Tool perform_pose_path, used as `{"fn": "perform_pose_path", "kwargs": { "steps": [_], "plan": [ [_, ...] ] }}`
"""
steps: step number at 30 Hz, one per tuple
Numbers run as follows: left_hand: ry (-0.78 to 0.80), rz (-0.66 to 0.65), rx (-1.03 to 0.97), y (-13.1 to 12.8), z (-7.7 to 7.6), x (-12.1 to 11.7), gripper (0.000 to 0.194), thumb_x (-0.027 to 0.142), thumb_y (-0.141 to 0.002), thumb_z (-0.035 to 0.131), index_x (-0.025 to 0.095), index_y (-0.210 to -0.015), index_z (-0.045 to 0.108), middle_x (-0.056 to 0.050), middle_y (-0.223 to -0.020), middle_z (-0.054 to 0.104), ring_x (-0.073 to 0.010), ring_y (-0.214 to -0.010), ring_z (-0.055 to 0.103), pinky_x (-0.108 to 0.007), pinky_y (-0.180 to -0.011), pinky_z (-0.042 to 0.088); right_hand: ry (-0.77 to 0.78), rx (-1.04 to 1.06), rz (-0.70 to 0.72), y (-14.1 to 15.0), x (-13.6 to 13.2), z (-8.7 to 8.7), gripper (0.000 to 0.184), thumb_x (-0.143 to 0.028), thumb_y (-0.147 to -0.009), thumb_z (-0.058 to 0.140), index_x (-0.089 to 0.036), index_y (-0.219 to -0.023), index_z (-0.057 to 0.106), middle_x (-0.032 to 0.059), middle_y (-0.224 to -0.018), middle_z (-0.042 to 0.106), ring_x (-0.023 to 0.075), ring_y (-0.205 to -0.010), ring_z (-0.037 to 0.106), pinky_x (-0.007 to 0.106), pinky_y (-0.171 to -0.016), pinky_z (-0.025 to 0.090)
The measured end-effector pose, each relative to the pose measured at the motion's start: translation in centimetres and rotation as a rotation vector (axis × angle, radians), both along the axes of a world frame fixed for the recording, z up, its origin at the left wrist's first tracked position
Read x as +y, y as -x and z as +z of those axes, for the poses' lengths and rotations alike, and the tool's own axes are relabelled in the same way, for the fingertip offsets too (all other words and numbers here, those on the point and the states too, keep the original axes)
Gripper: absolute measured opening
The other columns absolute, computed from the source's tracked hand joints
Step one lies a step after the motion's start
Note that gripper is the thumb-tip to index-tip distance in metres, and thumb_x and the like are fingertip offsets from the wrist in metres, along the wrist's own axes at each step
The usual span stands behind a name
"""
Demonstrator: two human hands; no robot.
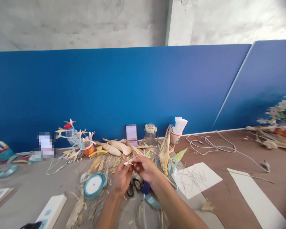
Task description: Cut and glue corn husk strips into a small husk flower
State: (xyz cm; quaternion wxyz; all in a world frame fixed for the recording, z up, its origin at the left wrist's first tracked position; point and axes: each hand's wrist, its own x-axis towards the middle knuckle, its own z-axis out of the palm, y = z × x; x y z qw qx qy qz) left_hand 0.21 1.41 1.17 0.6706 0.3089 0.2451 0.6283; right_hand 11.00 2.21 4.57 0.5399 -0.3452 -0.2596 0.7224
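Note:
My left hand (121,178) and my right hand (146,168) meet above the middle of the table. Both pinch a small pale piece of corn husk (128,163) with pointed petal-like ends. Below them lies a pair of black-handled scissors (130,190), partly covered by my hands. A dark blue object (146,187) with a pale rod or cord shows beside my right forearm; its kind is unclear. To the left rests a spool of light blue ribbon (94,186). Husk scraps (77,210) are strewn around, and whole dry husks (113,149) lie behind my hands.
At the back stand a bottle with husk flowers (72,136), a red cup (88,150), a clear jar (150,135) and a paper cup (175,137). Thin sticks lie on white paper (207,183). A white cable (219,148) and a power strip (52,208) flank the work area.

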Motion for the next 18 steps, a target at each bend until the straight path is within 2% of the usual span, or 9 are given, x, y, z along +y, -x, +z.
{"fn": "perform_pose_path", "kwargs": {
  "steps": [5, 8, 12, 18],
  "plan": [
    [-0.007, -0.028, 0.049, 0.1, 0.3, 0.1, 0.018, 0.025, -0.059, 0.079, 0.015, -0.066, 0.066, -0.002, -0.065, 0.064, -0.0133, -0.064, 0.058, -0.027, -0.066, 0.048, -0.050, -0.056, 0.061, -0.6, 0.0, -0.1, 0.007, -0.019, -0.054, 0.066, -0.013, -0.054, 0.063, -0.0016, -0.045, 0.056, 0.0057, -0.039, 0.041, 0.018, -0.040, 0.027],
    [-0.004, -0.028, 0.078, 0.2, 0.4, 0.1, 0.016, 0.026, -0.060, 0.078, 0.016, -0.066, 0.066, -0.002, -0.067, 0.064, -0.0143, -0.066, 0.058, -0.028, -0.068, 0.048, -0.064, -0.102, 0.072, -0.9, 0.0, 0.1, 0.017, -0.029, -0.062, 0.066, -0.012, -0.058, 0.065, -0.0016, -0.046, 0.058, 0.0048, -0.037, 0.040, 0.018, -0.040, 0.027],
    [0.006, 0.009, 0.116, 0.2, 0.3, 0.2, 0.014, 0.026, -0.059, 0.077, 0.018, -0.064, 0.067, -0.001, -0.064, 0.063, -0.0129, -0.060, 0.055, -0.026, -0.063, 0.047, -0.048, -0.179, 0.015, -0.7, -0.1, 0.4, 0.032, -0.043, -0.071, 0.061, -0.013, -0.061, 0.063, -0.0025, -0.050, 0.057, 0.0043, -0.037, 0.040, 0.018, -0.041, 0.026],
    [-0.040, -0.012, 0.152, 0.0, 0.3, 0.1, 0.015, 0.030, -0.062, 0.075, 0.018, -0.068, 0.068, -0.001, -0.069, 0.065, -0.0147, -0.065, 0.057, -0.029, -0.067, 0.047, -0.188, -0.268, -0.082, 0.1, -0.4, 0.5, 0.022, -0.028, -0.063, 0.067, -0.016, -0.050, 0.055, -0.0063, -0.043, 0.050, 0.0054, -0.040, 0.038, 0.020, -0.046, 0.027]
  ]
}}
